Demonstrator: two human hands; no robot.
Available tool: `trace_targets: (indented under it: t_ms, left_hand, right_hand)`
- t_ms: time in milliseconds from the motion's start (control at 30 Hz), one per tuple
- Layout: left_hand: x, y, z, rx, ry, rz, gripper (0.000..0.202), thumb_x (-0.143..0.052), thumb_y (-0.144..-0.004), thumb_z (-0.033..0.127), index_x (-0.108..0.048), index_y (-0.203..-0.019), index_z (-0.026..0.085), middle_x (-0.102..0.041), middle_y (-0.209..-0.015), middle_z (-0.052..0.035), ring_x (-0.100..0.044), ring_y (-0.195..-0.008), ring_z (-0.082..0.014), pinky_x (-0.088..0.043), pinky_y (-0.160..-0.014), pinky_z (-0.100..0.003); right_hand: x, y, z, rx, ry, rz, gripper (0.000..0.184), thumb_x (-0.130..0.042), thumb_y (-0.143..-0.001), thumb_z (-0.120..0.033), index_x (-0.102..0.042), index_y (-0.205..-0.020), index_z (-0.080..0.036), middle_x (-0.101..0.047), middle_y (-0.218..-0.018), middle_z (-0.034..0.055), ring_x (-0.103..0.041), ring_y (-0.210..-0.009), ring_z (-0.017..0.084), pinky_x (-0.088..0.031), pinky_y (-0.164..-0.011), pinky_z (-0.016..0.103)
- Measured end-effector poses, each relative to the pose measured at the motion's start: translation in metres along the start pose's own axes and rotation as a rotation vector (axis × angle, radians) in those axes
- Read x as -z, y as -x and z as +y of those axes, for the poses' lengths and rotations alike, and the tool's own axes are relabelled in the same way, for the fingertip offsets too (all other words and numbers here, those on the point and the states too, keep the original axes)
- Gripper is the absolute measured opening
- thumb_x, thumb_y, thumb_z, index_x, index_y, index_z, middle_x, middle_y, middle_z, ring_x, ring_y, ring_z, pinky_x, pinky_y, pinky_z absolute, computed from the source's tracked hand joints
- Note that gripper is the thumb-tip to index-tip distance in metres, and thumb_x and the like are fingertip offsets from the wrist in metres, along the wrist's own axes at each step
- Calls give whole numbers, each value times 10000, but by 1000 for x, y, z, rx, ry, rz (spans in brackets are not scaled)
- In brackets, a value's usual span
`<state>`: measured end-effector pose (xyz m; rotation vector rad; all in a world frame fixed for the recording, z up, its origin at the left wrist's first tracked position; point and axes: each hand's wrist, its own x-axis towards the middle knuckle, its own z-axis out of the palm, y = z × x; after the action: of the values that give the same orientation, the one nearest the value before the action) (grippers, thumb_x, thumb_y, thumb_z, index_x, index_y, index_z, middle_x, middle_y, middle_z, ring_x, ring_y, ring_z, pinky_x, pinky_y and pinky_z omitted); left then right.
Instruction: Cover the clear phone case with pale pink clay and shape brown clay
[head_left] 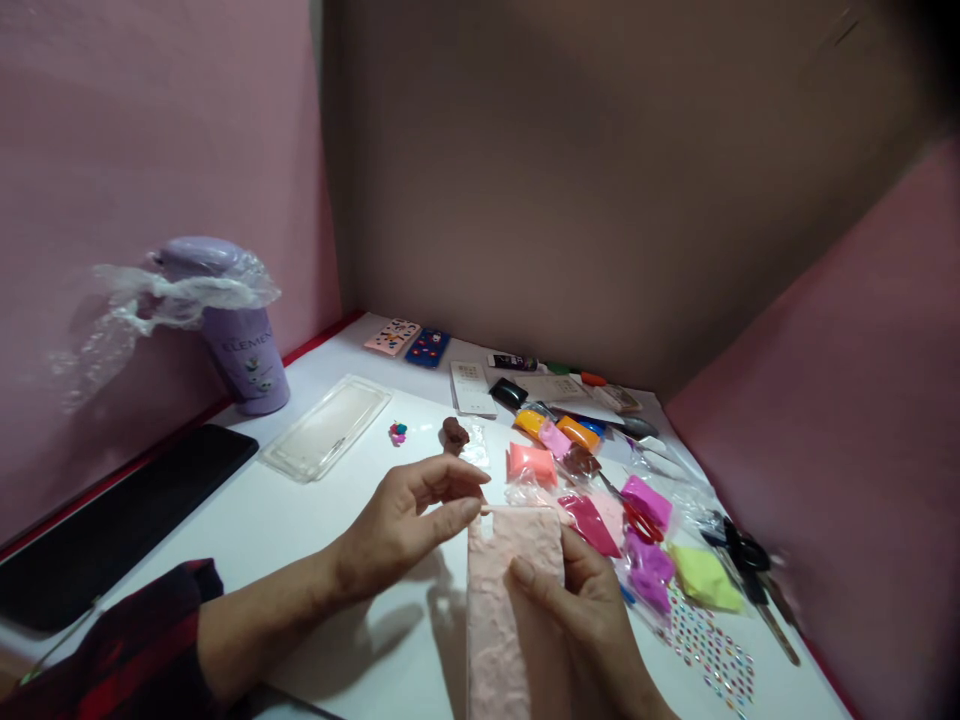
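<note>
A phone case (495, 610) coated in lumpy pale-pink clay stands tilted towards me, a small cutout near its top left corner. My right hand (592, 610) grips its right side, thumb across the clay face and fingers behind. At the top left corner, my left hand (420, 510) is closed in a pinch on the edge, with the index finger reaching above the thumb. Beyond the hands lie a lump of brown clay (454, 436) and a small multicoloured clay piece (398, 433).
Clear cases (330, 428) and a black phone-like slab (127, 525) lie left, near a purple tumbler (247, 350). Clay packets, such as a coral one (531, 465), spread right with red-handled scissors (641, 522), black-handled scissors (742, 550) and a rhinestone sheet (709, 640). Two decorated cases (429, 347) lie behind.
</note>
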<state>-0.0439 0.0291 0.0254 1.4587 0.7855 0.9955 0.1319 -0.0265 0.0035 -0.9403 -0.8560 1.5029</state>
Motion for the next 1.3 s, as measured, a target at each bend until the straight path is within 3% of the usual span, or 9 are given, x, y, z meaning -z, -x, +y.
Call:
trace_targets:
  t_ms: [133,233,433,633,767,1033,1167,1300]
  left_hand:
    - [-2,-8,-7,238,239,-14,236,-639,-774,351,-643,-790,116,-639,-692,-43,-553,-625,-125,-446,-636,-258]
    - [-6,-9,-10,319,330,-64,282,-645,-754,378,-626,-664,112,-606,-632,-33,-522,-568,-108,-425,-585,-238]
    - [-8,-7,-10,273,195,14,227,-701,-686,330,-610,-623,133,-572,-540,2,-494,-496,-99,-397,-528,-228]
    - [-7,-7,-8,286,211,-36,258,-662,-722,370,-621,-648,127,-600,-583,-19,-519,-539,-112,-401,-564,-240]
    - [-8,-6,-5,252,119,-3,203,-697,-688,314,-616,-662,130,-574,-560,7,-484,-523,-96,-368,-537,-224]
    - [-8,-7,-8,310,326,-15,274,-648,-743,369,-624,-647,113,-596,-594,-18,-512,-545,-100,-392,-563,-228]
    - [-8,-6,-6,271,300,28,179,-687,-715,289,-658,-777,123,-626,-640,-14,-523,-573,-98,-405,-599,-229]
    - [-9,-5,-2,236,232,47,146,-718,-664,235,-661,-722,114,-616,-604,-11,-522,-565,-104,-407,-591,-233]
  right_hand:
    - [3,-1,1,24,61,6,375,-765,-672,-333,-675,-1003,-181,-719,-949,107,-653,-897,295,-477,-837,440]
    - [3,-2,2,65,120,2,347,-769,-665,-330,-688,-970,-186,-716,-965,108,-640,-931,298,-467,-857,443]
    - [1,-2,3,65,138,4,366,-768,-662,-340,-693,-990,-197,-710,-989,105,-633,-962,308,-478,-846,440]
    - [1,-2,2,60,135,-3,357,-763,-664,-351,-693,-977,-195,-708,-991,98,-640,-945,295,-480,-846,422]
    - [2,-3,3,39,165,-15,343,-765,-666,-341,-694,-966,-191,-715,-959,101,-645,-914,289,-486,-819,417]
    - [0,-3,3,42,103,9,376,-773,-649,-367,-694,-966,-181,-714,-962,102,-648,-919,287,-480,-844,421]
    - [0,-3,3,43,112,-1,369,-770,-656,-348,-692,-976,-183,-712,-966,97,-644,-924,286,-480,-841,420]
    - [-2,-2,3,12,94,1,375,-776,-649,-344,-693,-979,-185,-718,-946,96,-645,-922,290,-486,-836,424]
